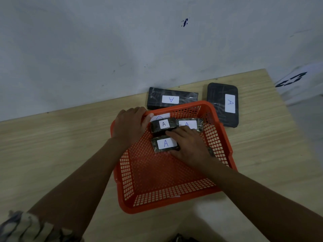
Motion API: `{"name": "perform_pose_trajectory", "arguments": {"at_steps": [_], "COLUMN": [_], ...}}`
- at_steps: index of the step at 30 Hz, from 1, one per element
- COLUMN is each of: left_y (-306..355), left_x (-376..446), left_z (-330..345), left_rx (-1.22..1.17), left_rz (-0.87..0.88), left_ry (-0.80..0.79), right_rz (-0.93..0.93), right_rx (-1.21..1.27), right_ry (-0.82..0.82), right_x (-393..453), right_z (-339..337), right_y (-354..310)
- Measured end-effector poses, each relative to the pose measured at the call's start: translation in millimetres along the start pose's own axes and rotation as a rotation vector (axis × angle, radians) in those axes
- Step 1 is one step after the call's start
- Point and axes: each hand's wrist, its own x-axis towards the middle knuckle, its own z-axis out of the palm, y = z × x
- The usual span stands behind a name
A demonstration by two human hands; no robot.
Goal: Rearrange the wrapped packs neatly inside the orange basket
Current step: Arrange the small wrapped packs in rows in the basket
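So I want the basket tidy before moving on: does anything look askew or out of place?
Yes. The packs in the orange basket crowd its far end unevenly: one pack sits apart, nearer than the others. Two larger dark packs lie outside on the table, at different angles.

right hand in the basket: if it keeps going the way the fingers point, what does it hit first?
The right hand points up-left, toward the far-left corner. Its fingertips already lie at the middle wrapped pack, so that comes first; behind it stand the left hand and the orange basket wall. Actual contact is unclear.
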Motion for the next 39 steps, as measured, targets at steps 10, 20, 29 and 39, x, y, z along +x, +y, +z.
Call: {"name": "perform_pose_trajectory", "arguments": {"at_steps": [10,20,29,39], "left_y": [-0.4,1.6,5.8,7.2], "left_x": [0.3,-0.2,0.6,0.4], "left_z": [1.6,-2.1,-8.8,-9.6], "left_rx": [-0.005,-0.006,-0.006,-0.002], "left_rz": [-0.006,-0.017,-0.025,-0.026], "left_ry": [0.004,-0.033,-0.070,-0.071], "right_rz": [-0.007,-0.072,0.208,0.009], "right_rx": [0.104,0.120,0.207,-0.302], "right_ry": [0.002,0.078,-0.403,-0.561], "right_x": [0.5,-5.6,-0.1,-28.2], "right_z": [5.6,-14.1,-72.0,-40.1], "right_y": [-4.1,10.4,33.5,14.7]}}
